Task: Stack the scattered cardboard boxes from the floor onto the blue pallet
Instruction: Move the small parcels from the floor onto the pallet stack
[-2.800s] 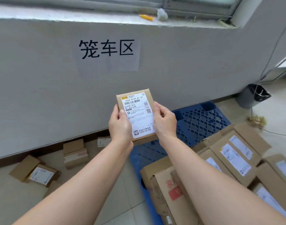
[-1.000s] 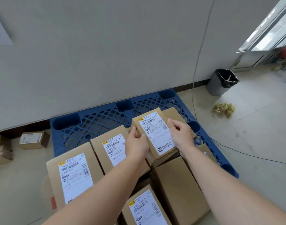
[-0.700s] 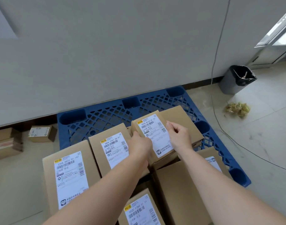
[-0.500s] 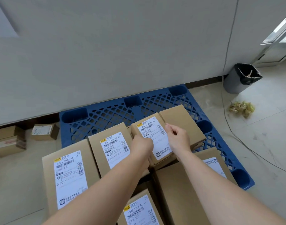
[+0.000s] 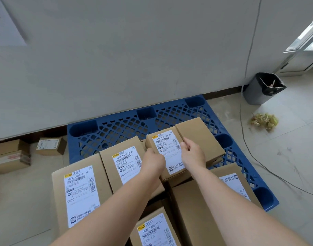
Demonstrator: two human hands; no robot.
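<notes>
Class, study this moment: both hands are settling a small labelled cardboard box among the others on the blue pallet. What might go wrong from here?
1. The right hand has fingers at the seam between the small labelled cardboard box and the plain brown cardboard box; pushing them flush might pinch them.
2. The small box's near end seems to overhang a dark gap between lower boxes, so it may tip once the left hand lets go.

Bare forearms, bare hands
Shows skin uncovered from left hand (image 5: 153, 161) and right hand (image 5: 193, 155) back along both forearms.
</notes>
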